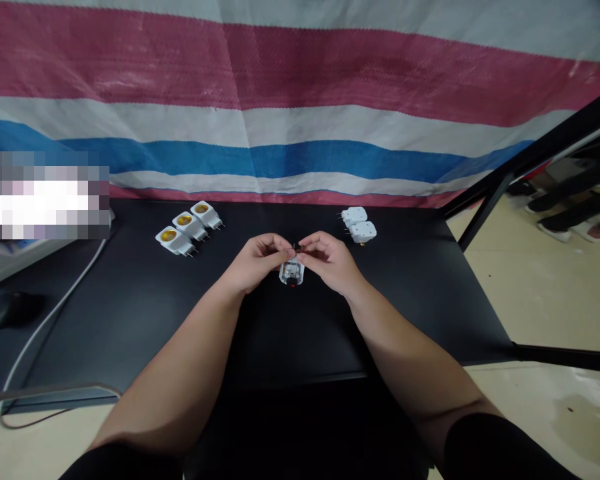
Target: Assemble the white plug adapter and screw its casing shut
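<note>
Open white housing (291,273).
My left grip (259,262) and right grip (333,263) are pinching a small dark part (297,248) at the housing's far end.

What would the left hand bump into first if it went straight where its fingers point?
Probably the right hand, very close to the left hand at the far end of the white piece. Whether the two hands touch is unclear.

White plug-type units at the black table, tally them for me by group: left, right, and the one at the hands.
Left white units, gold sockets up: 3
Right white units: 2
Opened white unit at the left hand and right hand: 1
Total: 6
</note>
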A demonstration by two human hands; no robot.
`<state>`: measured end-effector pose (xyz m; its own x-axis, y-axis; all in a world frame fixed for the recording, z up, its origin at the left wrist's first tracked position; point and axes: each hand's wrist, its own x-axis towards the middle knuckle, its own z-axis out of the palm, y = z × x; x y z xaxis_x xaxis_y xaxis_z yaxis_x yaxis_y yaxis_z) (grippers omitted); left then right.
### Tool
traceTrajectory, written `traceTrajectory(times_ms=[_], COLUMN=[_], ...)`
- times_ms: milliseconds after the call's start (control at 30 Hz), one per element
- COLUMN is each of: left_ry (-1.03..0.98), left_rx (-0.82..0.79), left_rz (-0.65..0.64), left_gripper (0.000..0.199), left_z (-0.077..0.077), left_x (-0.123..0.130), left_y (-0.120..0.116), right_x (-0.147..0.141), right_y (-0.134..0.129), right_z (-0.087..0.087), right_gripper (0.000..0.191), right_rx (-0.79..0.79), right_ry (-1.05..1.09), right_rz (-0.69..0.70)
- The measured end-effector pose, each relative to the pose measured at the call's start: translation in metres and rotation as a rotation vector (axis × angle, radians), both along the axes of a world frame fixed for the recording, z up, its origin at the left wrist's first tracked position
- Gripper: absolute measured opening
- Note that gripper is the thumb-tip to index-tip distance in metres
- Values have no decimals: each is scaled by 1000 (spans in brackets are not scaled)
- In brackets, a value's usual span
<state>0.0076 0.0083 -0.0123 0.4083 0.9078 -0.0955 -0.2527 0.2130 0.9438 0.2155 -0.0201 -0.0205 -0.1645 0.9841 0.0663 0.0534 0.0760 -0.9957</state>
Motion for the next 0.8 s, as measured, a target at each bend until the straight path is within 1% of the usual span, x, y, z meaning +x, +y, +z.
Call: traceTrajectory(times_ms=[133, 267, 400, 667, 800], left_ry=[-13, -19, -33, -81, -127], left_rx=[29, 85, 86, 31, 11], left_rz=[11, -20, -24, -38, -65], left_gripper=[34, 34, 35, 32, 30], left_z=[-1, -2, -2, 1, 4], left_x=[2, 2, 2, -1, -3], left_y=[0, -1, 0, 0, -1], right_x=[-1, -3, -5, -4, -3], right_y=[0, -2, -3, -2, -2], right_z=[0, 0, 2, 8, 12], right_gripper=[35, 33, 33, 40, 39], right_rx=[13, 18, 23, -132, -166], right_ry=[6, 4, 29, 139, 179], right_rz=[7, 1, -3, 21, 58])
